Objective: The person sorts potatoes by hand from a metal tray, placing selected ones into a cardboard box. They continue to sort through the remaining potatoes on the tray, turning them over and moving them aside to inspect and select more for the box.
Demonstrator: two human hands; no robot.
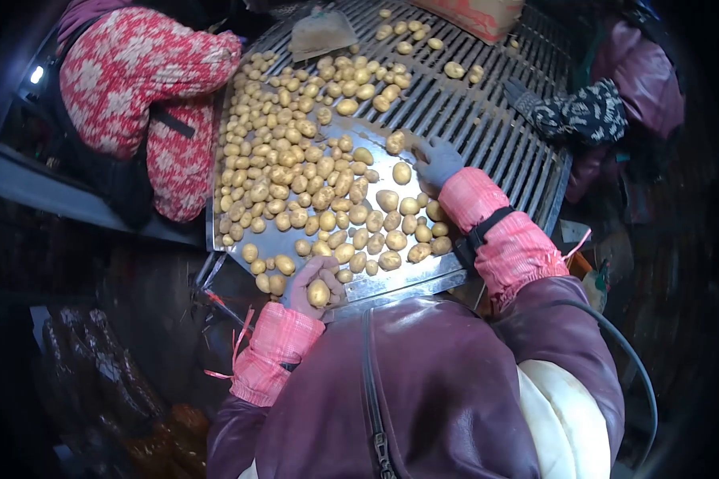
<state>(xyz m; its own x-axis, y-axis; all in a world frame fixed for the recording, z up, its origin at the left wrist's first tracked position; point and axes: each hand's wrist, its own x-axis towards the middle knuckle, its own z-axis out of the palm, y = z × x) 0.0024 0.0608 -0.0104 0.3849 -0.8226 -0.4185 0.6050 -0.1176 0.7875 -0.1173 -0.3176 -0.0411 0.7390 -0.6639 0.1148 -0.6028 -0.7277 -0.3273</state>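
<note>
My left hand, in a light glove, is at the near edge of the metal sorting table. Its fingers are closed around a potato. Further out, my gloved right hand is over the right part of the table, fingers apart and pointing left. Close to its fingertips are one potato and, just below, another potato. Many loose potatoes of mixed size cover the table's left and middle, and a smaller group lies between my hands.
A slatted grate extends beyond the sheet metal, with a few potatoes on it. A scoop-like plate and a paper sack are at the far end. Co-workers' sleeves appear at left and right, the right one with a gloved hand.
</note>
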